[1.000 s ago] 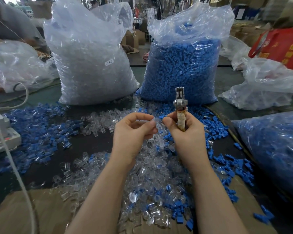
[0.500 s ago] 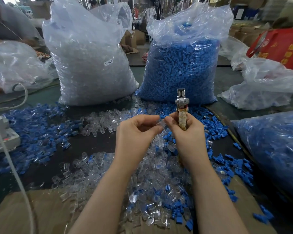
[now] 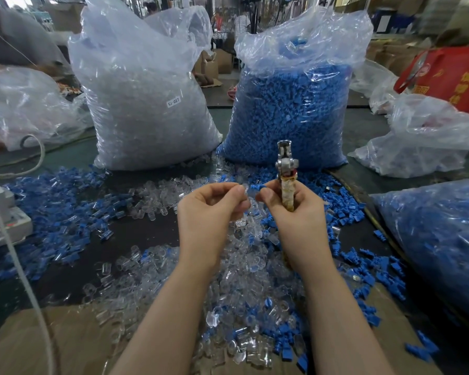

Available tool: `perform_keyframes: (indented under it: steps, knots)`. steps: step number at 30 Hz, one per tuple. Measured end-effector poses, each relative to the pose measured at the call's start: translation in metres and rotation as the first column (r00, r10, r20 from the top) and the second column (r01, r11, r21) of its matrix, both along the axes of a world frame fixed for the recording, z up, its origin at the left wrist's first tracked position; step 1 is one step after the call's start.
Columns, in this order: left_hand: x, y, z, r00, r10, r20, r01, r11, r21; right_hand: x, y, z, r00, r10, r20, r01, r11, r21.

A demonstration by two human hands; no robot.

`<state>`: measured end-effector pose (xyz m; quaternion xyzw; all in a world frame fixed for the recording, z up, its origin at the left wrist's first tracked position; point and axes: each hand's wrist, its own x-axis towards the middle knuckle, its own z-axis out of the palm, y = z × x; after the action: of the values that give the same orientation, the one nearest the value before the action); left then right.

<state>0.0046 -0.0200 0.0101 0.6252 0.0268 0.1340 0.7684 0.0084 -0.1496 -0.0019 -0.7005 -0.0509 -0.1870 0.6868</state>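
A: Step in hand?
B: My left hand [image 3: 209, 212] pinches a clear cap [image 3: 244, 188]; my right hand [image 3: 301, 220] pinches a blue plug [image 3: 256, 187] and grips the metal tool [image 3: 285, 165], both above the tabletop's middle. I judge mating comes next: align the two ends, then push.
A: Legible writing?
B: "SJ-017" on the clear-parts sack's [image 3: 146, 125] label [image 3: 173, 102], far edge.

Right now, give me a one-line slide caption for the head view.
Left hand pinches a clear piece beside the blue piece pinched by the right hand, which also grips a metal tool.
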Motion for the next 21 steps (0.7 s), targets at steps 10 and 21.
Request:
perform_keyframes:
  steps: [10,21]
  knots:
    - [-0.0017,-0.0034,0.0001,0.997,0.042,0.068,-0.052,0.985,0.163,0.0017,0.0049,-0.0058,0.992,-0.126,0.024,0.128,0.972,-0.199]
    - [-0.0046,-0.0075,-0.0037,0.970,0.071,0.234,-0.161,0.906,0.392,0.0010,0.0056,-0.0038,0.994,-0.108,-0.021,0.102,0.976,-0.194]
